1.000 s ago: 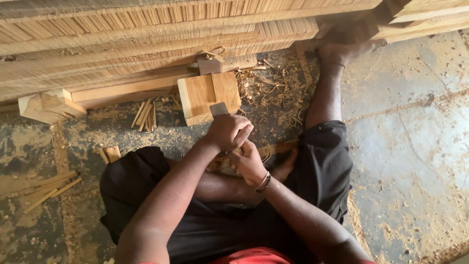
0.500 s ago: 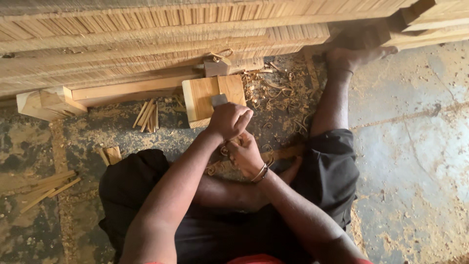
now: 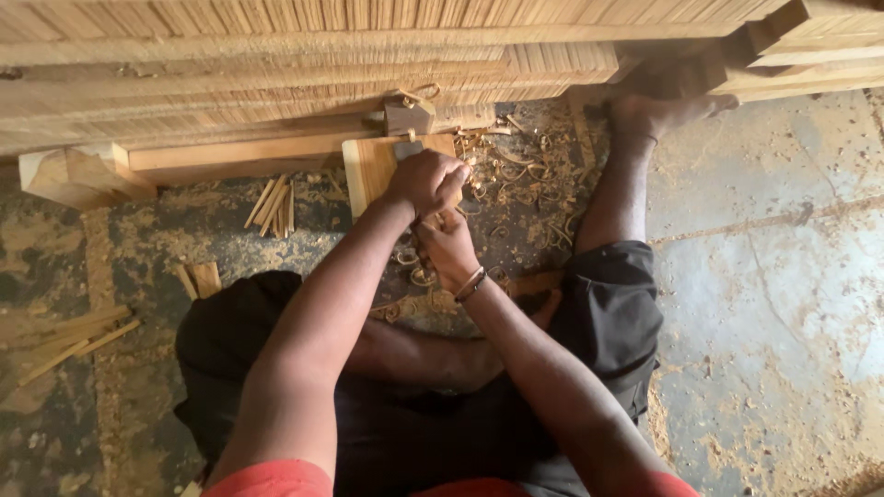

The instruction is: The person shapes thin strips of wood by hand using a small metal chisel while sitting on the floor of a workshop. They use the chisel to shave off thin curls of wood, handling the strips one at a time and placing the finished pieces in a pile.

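Head view, looking straight down at a person seated on a dusty grey concrete floor (image 3: 783, 304). Left hand (image 3: 425, 179) clenched around a small dark metal blade tool (image 3: 406, 150), only its top edge showing above the knuckles. Right hand (image 3: 447, 247) just below and touching the left, fingers (image 3: 433, 225) curled shut; whatever lies inside is hidden, possibly a thin strip, cannot tell. Both hands over the near edge of a flat pale wooden block (image 3: 368, 170), set on the floor and butting against a long pale wooden beam (image 3: 230, 152) along its far edge. Beyond the beam, a wide stack of thin bamboo slats (image 3: 276, 55) closing off the whole top of the scene. Curled wood shavings (image 3: 502, 170) heaped just right of the block, up to the bare foot (image 3: 658, 112) braced against the stack. A small bundle of short wooden sticks (image 3: 274, 202) just left of the block, near but not touching. Loose thin slats (image 3: 69, 336) well apart at the far left. Open room only to the right, across the bare floor past the outstretched leg; elsewhere hemmed in by legs, beam and stack.
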